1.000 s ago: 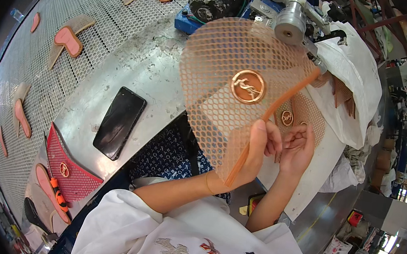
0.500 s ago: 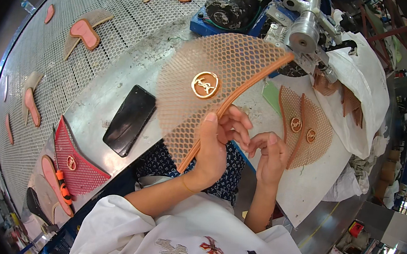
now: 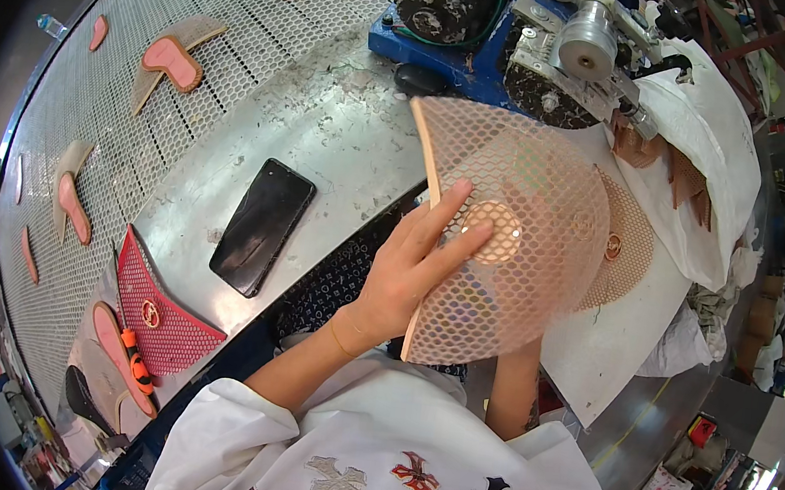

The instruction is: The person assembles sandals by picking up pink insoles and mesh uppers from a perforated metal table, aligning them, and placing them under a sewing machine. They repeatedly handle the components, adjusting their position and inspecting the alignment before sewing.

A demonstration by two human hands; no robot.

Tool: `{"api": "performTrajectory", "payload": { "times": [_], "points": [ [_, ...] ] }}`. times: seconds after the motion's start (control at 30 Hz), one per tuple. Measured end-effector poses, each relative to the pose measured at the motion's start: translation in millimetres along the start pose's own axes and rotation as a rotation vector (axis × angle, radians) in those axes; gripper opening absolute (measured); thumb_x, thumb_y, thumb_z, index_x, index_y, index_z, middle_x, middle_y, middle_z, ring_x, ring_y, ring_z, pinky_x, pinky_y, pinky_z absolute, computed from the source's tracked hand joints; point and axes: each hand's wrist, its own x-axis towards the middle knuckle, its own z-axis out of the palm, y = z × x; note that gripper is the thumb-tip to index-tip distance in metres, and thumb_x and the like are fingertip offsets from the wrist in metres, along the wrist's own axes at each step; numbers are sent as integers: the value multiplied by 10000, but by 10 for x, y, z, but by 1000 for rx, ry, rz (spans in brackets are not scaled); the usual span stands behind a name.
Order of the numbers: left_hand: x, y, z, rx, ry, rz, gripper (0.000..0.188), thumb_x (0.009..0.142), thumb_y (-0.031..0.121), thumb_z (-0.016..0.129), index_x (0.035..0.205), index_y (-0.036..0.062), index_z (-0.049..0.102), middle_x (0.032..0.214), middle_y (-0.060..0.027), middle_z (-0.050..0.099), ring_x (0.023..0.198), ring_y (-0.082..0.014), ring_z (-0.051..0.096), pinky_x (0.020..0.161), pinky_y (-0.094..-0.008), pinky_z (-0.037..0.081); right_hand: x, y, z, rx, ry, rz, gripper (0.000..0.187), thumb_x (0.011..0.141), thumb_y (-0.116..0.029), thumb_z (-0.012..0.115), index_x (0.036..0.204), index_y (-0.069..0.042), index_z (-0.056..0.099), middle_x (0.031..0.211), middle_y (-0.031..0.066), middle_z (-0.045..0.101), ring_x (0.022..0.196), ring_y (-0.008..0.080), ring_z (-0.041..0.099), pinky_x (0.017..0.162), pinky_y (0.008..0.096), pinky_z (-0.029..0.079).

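The beige mesh piece is standing raised in front of the person, its rounded side facing right and its trimmed edge facing left, bowing slightly inward. Its long axis is running up the view, from near the person's lap toward the machine, and the pale disc is sitting in its middle. The left hand is lying nearer to the trimmed edge, crossing it about halfway along and pointing up and to the right. Two of its fingers are spreading apart in a V over the visible face, one tip resting close to the disc's upper left and the other overlapping the disc; whether other fingers are pressing from behind, I cannot tell. The right forearm is rising toward the lower right part of the mesh, and the right hand is disappearing behind it, so I cannot tell whether those fingers are gripping or standing apart. To the right, a second mesh piece is lying on the white board, partly covered in view by the raised one. Beyond, the machine is standing past the upper edge, while a black phone is resting on the metal table, left of the hands.
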Motion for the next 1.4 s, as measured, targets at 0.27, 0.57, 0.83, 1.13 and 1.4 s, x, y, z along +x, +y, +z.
{"api": "performTrajectory", "payload": {
  "times": [0.27,0.57,0.83,1.13,1.4],
  "points": [
    [-87,-53,-81,47,-36,44,517,801,38,673,1312,83,608,1495,-232,400,1251,-411,501,1026,-468,420,-104,-18,25,-151,-16,37,608,865,-185,704,1396,-9,466,1382,163,520,1240,283,510,1027,403,416],
    [-210,-57,-72,-66,-46,-66,499,826,25,651,1322,66,601,1516,-212,383,1284,-395,474,1038,-443,406,-258,-92,69,-103,-28,73,624,824,-128,746,1378,-16,482,1377,160,529,1255,300,504,1055,422,393],
    [-280,-57,-115,-110,-76,-97,494,874,134,635,1358,59,567,1513,-212,390,1272,-383,483,1045,-429,394,-350,-41,71,-77,-75,61,643,817,-154,754,1374,8,477,1374,176,527,1252,307,505,1057,433,385],
    [-267,0,-166,-101,-62,-94,500,863,133,640,1350,46,568,1485,-227,423,1251,-374,506,1039,-438,396,-289,-54,107,-70,-85,20,609,849,-163,707,1380,17,466,1371,180,526,1241,309,511,1046,429,394],
    [-17,-122,-847,256,4,183,496,864,132,614,1356,101,560,1467,-189,450,1235,-359,521,1022,-444,426,14,-117,455,51,148,-18,527,911,-171,623,1380,11,464,1350,172,538,1199,298,538,1014,411,423]
  ]
}}
